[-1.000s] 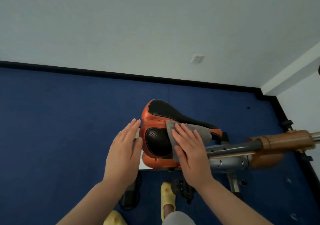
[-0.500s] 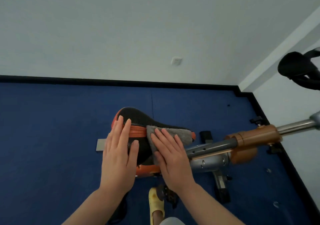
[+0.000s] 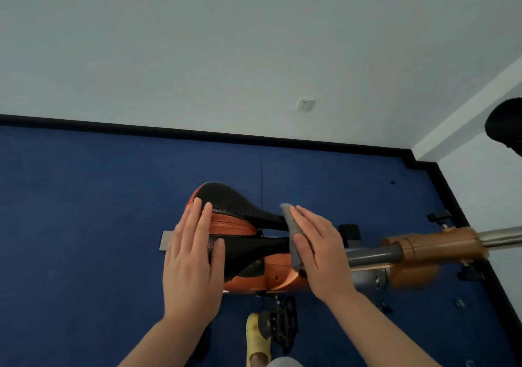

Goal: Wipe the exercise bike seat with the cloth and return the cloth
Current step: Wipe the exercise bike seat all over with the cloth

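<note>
1. Pressing flat on the wide rear of the exercise bike seat [image 3: 243,211], the left hand [image 3: 192,265] lies open w/ fingers spread, holding nothing.
2. The right hand [image 3: 319,256] pins the grey cloth [image 3: 293,236] against the seat's narrow nose end; fingers extended, thumb over the cloth edge. Cloth stands bunched on edge betw. palm and seat.
3. Seat: black perforated pads w/ orange trim, nose pointing right toward the grey post [image 3: 372,255] and the orange-brown collar [image 3: 435,245], which is blurred.
4. Containers: no bin, basket or tray can be made out in this view.
5. Below the seat, a black pedal [image 3: 282,321] and a yellow clog [image 3: 257,338] on the person's foot. Blue floor [image 3: 84,225] w/ black skirting; white wall socket [image 3: 304,104] above.
6. Vs. half a sec ago: the cloth has slid right, from mid-seat to the nose, and the right hand w/ it. More of the black padding shows betw. the two hands.
7. Left hand stays on the rear of the seat, much as before.
8. A dark rounded object [image 3: 505,125] at the right edge is cut off by the frame; can't tell what it is.
</note>
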Demonstrator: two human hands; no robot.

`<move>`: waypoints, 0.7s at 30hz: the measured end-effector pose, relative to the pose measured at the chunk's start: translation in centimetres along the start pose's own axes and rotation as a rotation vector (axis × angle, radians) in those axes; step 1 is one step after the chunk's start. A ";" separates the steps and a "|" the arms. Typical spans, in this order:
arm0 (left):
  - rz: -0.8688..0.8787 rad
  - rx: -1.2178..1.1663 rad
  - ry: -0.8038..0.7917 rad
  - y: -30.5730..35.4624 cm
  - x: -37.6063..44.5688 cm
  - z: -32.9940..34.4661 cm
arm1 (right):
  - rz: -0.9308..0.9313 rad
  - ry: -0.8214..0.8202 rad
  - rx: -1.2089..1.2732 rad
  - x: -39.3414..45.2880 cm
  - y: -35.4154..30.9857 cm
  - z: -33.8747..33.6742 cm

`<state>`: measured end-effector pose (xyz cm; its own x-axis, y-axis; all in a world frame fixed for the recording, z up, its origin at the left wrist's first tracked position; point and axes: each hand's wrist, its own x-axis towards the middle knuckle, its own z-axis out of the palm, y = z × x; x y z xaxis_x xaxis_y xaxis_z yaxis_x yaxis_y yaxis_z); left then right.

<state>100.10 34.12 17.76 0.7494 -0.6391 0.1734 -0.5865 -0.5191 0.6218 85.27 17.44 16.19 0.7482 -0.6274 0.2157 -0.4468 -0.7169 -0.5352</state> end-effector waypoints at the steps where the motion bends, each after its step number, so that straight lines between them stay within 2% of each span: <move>1: -0.006 0.005 -0.001 0.0 0.0 0.0 | 0.028 0.001 0.011 0.5 -0.2 -0.1; 7: -0.065 -0.013 0.055 0.5 0.1 0.3 | 0.066 -0.038 -0.229 3.2 -3.9 1.0; 11: -0.096 -0.030 0.108 0.6 0.6 0.5 | 0.005 -0.102 -0.230 4.7 -6.1 1.8; 13: -0.108 0.005 0.125 0.4 0.9 0.6 | -0.055 -0.190 -0.174 4.9 -5.4 1.2; 17: -0.151 0.015 0.153 0.2 1.3 0.8 | -0.167 -0.477 -0.080 5.4 -3.1 -0.9; 21: -0.199 -0.012 0.167 0.3 1.2 1.1 | -0.219 -0.494 -0.157 6.5 -3.7 -0.4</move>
<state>100.47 32.64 17.33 0.8906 -0.4220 0.1694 -0.4193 -0.6180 0.6650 91.60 15.89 19.85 0.9557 -0.2685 -0.1204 -0.2942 -0.8749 -0.3847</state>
